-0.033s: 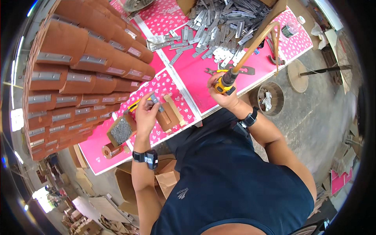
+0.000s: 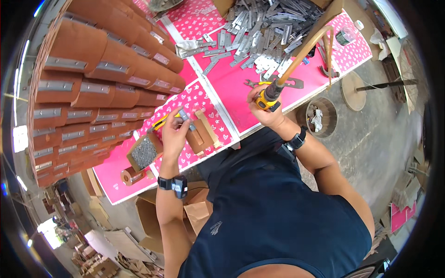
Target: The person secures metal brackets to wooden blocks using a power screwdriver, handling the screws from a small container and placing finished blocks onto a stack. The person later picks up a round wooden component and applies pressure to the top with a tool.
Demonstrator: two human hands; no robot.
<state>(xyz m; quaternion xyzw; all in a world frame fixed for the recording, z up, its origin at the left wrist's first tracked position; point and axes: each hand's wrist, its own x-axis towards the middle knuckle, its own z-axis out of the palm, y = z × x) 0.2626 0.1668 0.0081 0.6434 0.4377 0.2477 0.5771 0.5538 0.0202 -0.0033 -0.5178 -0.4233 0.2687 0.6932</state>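
Note:
In my left hand (image 2: 173, 138) a small silver metal plate (image 2: 184, 114) is pinched between thumb and fingers. It is held over a brown board with light wooden strips (image 2: 199, 139) on the pink table. My right hand (image 2: 266, 115) grips a yellow and black power screwdriver (image 2: 268, 98), raised near the table's front edge. Pliers with yellow handles (image 2: 256, 84) lie just beyond that hand. A yellow utility knife (image 2: 160, 123) rests beside my left hand. Nearer me, an open box of small grey screws or nails (image 2: 143, 154) stands by a brown hollow piece (image 2: 131, 176).
Brown curved pieces bearing metal plates (image 2: 83, 41) are stacked high on the left. A large heap of metal plates (image 2: 262, 37) covers the back of the table. A tan hose (image 2: 301, 53) arches near the screwdriver. A hammer (image 2: 329, 72) lies right; a round bin (image 2: 327, 118) stands below.

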